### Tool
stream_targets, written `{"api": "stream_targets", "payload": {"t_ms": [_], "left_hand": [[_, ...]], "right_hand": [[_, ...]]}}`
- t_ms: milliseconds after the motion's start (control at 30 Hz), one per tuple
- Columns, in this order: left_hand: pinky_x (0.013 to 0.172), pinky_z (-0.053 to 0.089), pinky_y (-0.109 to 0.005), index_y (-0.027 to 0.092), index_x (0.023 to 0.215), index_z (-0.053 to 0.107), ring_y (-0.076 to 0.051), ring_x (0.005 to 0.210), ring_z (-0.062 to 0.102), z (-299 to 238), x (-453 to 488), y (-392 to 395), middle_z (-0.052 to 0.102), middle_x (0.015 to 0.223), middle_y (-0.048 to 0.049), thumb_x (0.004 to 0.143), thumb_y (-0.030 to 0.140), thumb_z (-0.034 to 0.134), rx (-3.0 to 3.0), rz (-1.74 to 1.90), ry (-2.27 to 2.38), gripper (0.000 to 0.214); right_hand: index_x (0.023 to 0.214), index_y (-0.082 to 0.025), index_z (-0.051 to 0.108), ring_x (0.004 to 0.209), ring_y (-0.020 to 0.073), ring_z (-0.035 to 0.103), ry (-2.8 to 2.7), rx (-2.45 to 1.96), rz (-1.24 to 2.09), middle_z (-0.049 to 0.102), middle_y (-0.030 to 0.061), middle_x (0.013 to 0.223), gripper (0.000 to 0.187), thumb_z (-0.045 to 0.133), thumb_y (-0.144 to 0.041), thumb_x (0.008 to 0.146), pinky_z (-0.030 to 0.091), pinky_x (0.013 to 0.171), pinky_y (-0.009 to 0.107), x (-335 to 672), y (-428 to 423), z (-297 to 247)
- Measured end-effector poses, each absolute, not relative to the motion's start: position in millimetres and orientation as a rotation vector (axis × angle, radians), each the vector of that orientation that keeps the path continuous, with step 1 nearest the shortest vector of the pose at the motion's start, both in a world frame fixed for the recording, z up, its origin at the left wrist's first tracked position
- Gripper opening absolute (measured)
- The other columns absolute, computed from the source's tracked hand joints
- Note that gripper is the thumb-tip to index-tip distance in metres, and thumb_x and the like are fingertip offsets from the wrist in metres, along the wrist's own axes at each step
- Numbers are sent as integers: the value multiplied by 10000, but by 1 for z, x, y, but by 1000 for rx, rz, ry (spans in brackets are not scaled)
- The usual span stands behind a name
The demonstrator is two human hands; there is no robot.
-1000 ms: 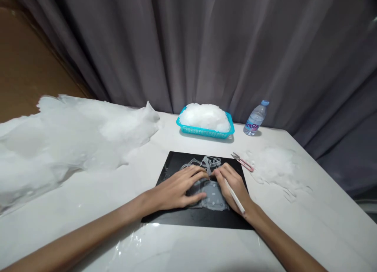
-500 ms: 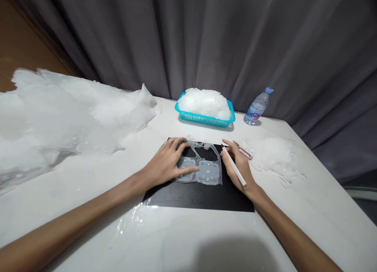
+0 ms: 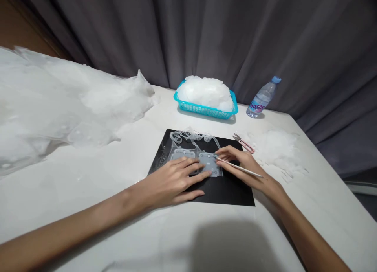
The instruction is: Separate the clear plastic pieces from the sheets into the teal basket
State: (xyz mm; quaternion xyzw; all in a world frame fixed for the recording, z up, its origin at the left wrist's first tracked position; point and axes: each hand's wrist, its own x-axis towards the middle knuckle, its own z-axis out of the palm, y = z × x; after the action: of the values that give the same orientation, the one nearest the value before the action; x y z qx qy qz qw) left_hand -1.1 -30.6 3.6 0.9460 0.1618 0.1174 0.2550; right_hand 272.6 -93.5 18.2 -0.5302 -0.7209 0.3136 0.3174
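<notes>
A translucent rubbery sheet [image 3: 203, 156] with two moulded panels and loose trimmed strips lies on a black mat [image 3: 229, 191]. My left hand [image 3: 173, 181] lies flat on the sheet's near left panel, fingers stretched out and pressing it down. My right hand [image 3: 243, 164] grips a thin white stick-like tool [image 3: 240, 168], its tip touching the sheet's right panel.
A big heap of white translucent pieces [image 3: 59, 103] covers the table's left side. A turquoise basket [image 3: 206, 109] full of such pieces stands at the back, a water bottle [image 3: 262, 99] to its right. Pink snips [image 3: 244, 142] and a smaller pile of scraps [image 3: 277, 146] lie right of the mat.
The sheet now lies flatter with its strips spread at the far end. My left hand slid back to the near panel. My right hand brought the tool tip onto the sheet.
</notes>
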Motion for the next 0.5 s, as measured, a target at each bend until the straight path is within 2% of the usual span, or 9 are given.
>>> {"api": "stream_targets", "payload": {"t_ms": [167, 367, 500], "left_hand": [[1239, 333, -578, 313, 1513, 584, -418, 1462, 489, 7, -5, -38, 479, 1621, -104, 979, 500, 653, 2517, 252, 464, 571], [1243, 324, -593, 344, 1467, 628, -418, 1482, 462, 9, -6, -41, 496, 1612, -83, 952, 481, 710, 2425, 291, 479, 539], [1237, 342, -580, 330, 1510, 582, -399, 1506, 434, 8, -5, -42, 436, 1651, -91, 989, 537, 633, 2547, 213, 485, 563]], "right_hand": [[1024, -232, 714, 844, 180, 731, -1993, -1361, 847, 769, 15, 948, 157, 613, -353, 1035, 571, 782, 299, 273, -99, 27], [1083, -250, 713, 1029, 196, 709, -2111, -1270, 876, 741, 38, 1103, 142, 583, -301, 1057, 565, 927, 324, 265, -112, 36], [1053, -244, 706, 999, 195, 707, -2129, -1271, 903, 732, 38, 1067, 140, 574, -291, 1060, 571, 907, 318, 262, -114, 35]]}}
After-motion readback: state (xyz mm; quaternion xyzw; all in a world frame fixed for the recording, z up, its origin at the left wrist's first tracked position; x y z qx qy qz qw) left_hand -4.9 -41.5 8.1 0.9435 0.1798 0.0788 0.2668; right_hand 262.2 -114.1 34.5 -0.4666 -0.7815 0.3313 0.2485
